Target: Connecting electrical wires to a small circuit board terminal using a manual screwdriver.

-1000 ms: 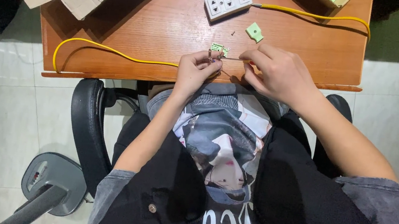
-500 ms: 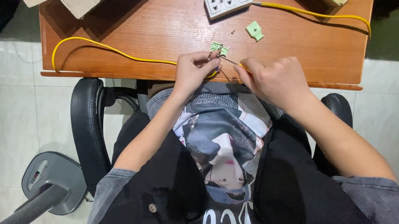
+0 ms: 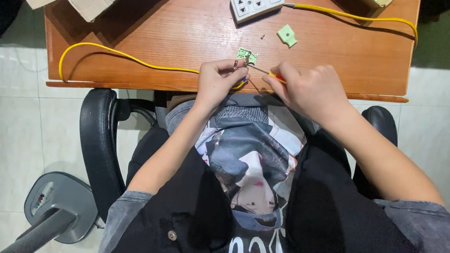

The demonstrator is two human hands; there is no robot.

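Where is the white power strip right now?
The white power strip lies at the far edge of the wooden desk, beyond both hands, with a small green part just right of it.

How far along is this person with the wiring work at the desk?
Looks done: one white socket strip lies closed on the wooden desk, its yellow cable attached. In hand: the left hand pinches the end of another yellow cable while the right hand works a screwdriver at it. Seemingly left: a small green board, a green piece and a loose screw lie unfitted.

Yellow cable (image 3: 131, 58), white power strip (image 3: 257, 0), brown wooden table (image 3: 190, 32), green part (image 3: 287, 35)
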